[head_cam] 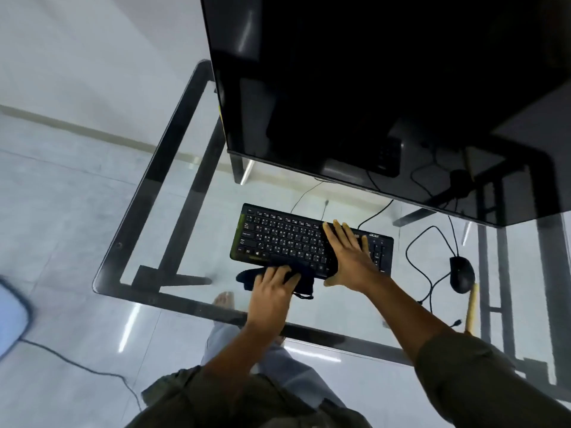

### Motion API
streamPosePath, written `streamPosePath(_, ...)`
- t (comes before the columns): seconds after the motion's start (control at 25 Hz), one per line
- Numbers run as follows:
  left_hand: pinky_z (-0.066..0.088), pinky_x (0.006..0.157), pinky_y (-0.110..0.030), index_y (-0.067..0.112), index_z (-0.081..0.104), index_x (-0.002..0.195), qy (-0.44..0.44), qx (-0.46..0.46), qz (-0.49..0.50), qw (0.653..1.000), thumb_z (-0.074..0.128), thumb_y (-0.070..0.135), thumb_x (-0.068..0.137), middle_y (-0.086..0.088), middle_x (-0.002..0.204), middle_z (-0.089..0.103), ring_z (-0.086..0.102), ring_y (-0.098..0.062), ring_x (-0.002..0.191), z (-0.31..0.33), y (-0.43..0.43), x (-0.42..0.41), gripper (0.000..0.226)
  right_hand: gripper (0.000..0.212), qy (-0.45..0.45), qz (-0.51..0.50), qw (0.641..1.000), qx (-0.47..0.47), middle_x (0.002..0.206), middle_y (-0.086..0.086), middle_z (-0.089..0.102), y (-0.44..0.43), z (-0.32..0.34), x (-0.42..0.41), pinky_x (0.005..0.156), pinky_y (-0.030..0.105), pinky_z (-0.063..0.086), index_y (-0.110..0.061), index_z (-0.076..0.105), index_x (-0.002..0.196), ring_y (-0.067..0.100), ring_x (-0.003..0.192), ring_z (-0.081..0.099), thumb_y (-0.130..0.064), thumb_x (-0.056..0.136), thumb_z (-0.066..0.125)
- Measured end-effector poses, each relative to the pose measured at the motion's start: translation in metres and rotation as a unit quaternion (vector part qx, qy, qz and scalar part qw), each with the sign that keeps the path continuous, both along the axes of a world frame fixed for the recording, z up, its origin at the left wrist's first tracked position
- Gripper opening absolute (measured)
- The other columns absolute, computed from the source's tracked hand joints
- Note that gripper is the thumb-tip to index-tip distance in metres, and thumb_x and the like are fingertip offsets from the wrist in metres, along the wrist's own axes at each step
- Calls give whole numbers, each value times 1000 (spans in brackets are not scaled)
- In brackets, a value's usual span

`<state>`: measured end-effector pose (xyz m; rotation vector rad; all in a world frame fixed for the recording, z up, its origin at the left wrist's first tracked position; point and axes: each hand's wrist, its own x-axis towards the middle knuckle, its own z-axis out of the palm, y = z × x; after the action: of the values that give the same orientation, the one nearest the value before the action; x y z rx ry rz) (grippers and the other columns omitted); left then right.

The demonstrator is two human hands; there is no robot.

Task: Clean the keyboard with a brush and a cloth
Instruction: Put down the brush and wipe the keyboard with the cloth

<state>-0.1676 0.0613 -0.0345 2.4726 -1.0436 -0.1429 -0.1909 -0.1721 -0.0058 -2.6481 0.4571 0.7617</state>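
Observation:
A black keyboard (278,236) lies on the glass table (191,298) in front of the monitor. My left hand (273,288) presses a dark cloth (304,273) against the keyboard's front edge, fingers curled over it. My right hand (349,254) rests flat on the right part of the keyboard, fingers spread and holding nothing. A brush with a pale wooden handle (471,307) lies on the table to the right, beside the mouse.
A large black monitor (370,88) stands over the back of the table. A black mouse (462,273) with looping cables (414,242) sits right of the keyboard. My legs and a bare foot (225,299) show through the glass. A cable (77,366) runs across the floor at the left.

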Motion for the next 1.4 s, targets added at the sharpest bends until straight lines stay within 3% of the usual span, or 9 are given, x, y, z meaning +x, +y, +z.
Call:
streamPosePath(0.2,58,74,-50,7,73,114,108,-51,259,959,78,-4,79,-17,104,68,61,-36,92,-4,52,54,37,147,-1,-40,999,-3,165,-7,-22,0,-8,-10,121,57,-6,-38,-21,154,15,151,-23,-44,59,91)
streamPosePath(0.36,60,77,-47,6,74,113,107,-49,239,964,80,5,81,-15,107,66,62,-32,93,-10,38,41,33,145,5,-27,1000,3,165,-6,-23,5,-5,-8,121,57,-7,-38,-18,154,17,151,-24,-43,59,91)
streamPosePath(0.44,61,74,-39,10,74,111,114,-58,173,977,84,11,78,-10,105,66,64,-26,89,-10,6,14,35,144,4,-28,1000,1,165,-5,-23,5,-5,-6,121,57,-7,-37,-17,155,17,151,-24,-42,60,92)
streamPosePath(0.56,59,68,-40,16,74,108,92,-74,104,988,86,9,74,-6,102,64,62,-25,85,-7,-24,-8,37,146,1,-38,999,5,166,-6,-20,5,-4,-8,122,56,-5,-36,-14,156,16,151,-22,-41,57,93)
streamPosePath(0.84,58,81,-42,8,72,117,137,-89,284,945,75,5,86,-11,109,63,58,-30,99,-3,45,57,31,146,-3,-34,999,4,166,-8,-19,3,-6,-9,123,56,-2,-35,-13,156,14,152,-21,-43,56,93)
streamPosePath(1.12,58,83,-40,9,72,116,174,-129,315,924,72,11,90,-6,111,60,62,-25,94,-9,48,68,25,146,1,-26,1000,-1,166,-7,-20,2,-9,-10,122,58,-1,-34,-13,157,15,151,-22,-44,56,93)
streamPosePath(1.28,53,85,-31,9,72,116,175,-141,305,925,72,12,90,-6,112,59,59,-24,97,-1,36,84,26,146,3,-20,1000,-10,166,-5,-21,2,-11,-8,122,58,-1,-33,-14,157,17,152,-22,-46,58,92)
streamPosePath(1.4,54,82,-36,9,73,111,148,-124,283,940,72,15,91,-9,108,60,60,-28,94,1,16,115,21,145,5,-21,1000,-10,166,-4,-20,-1,-12,-4,121,59,-1,-32,-13,157,18,152,-21,-47,57,92)
